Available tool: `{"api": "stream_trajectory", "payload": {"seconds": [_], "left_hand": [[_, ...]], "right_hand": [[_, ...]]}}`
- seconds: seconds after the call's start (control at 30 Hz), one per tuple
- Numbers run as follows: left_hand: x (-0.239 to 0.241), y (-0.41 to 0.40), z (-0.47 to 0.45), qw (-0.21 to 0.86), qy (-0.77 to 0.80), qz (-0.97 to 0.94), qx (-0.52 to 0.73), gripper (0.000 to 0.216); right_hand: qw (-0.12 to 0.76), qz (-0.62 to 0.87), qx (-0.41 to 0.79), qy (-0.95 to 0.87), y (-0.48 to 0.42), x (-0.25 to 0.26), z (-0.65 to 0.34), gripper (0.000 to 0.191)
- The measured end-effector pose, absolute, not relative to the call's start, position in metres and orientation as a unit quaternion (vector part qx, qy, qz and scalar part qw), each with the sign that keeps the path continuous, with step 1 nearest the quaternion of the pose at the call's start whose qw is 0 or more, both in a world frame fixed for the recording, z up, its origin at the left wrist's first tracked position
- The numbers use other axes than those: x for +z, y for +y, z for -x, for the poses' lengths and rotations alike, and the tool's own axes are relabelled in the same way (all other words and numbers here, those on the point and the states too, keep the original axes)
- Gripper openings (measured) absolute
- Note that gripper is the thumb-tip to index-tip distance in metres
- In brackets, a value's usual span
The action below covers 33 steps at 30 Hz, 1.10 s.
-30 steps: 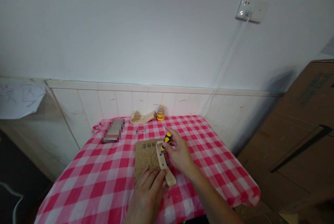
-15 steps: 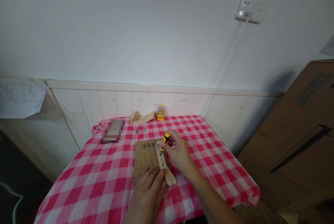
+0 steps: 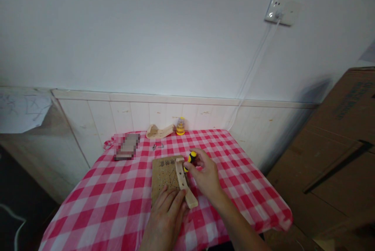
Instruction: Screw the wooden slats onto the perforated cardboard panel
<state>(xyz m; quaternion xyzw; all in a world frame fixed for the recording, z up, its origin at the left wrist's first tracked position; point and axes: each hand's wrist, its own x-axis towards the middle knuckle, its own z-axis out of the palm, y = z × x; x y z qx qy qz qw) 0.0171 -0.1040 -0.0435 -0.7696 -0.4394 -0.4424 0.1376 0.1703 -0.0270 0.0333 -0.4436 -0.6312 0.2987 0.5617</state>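
Observation:
A stubby yellow-and-black screwdriver [image 3: 191,157] is gripped between the thumb and fingers of my right hand [image 3: 205,171]. Its lower end is beside the upper part of a curved, pale wooden piece [image 3: 181,175], just right of it. Dark holes show along this piece, which lies over the right side of a brown board [image 3: 160,173] with dark writing, dots and lines. My left hand [image 3: 168,206] rests on the board's near part, its fingertips holding the lower half of the wooden piece. The left thumb is partly hidden.
At the back of the checkered tablecloth [image 3: 117,200] lie a second curved wooden piece [image 3: 159,131] and a small yellow-capped container [image 3: 180,126]. Small metal parts [image 3: 158,146] are in front of them. A blurred-out flat object [image 3: 127,146] lies left. Cardboard boxes [image 3: 331,141] stand right.
My right hand has moved slightly right with the screwdriver, whose tip has come away from the hole in the wooden piece. My left hand stays in place.

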Motion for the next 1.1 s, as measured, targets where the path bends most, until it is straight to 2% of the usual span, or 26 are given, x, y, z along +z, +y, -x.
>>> {"api": "stream_trajectory", "payload": {"seconds": [0.4, 0.67, 1.1], "left_hand": [[-0.036, -0.105, -0.018, 0.126, -0.430, 0.777, -0.441, 0.032], [-0.039, -0.105, -0.018, 0.139, -0.436, 0.773, -0.440, 0.032], [-0.032, -0.105, -0.017, 0.146, -0.421, 0.776, -0.446, 0.032]], "right_hand": [[0.564, 0.429, 0.309, -0.635, -0.046, 0.029, -0.174, 0.034], [0.525, 0.430, 0.345, -0.649, -0.044, 0.033, -0.180, 0.049], [0.545, 0.474, 0.341, -0.602, -0.032, 0.022, -0.182, 0.044]]}}
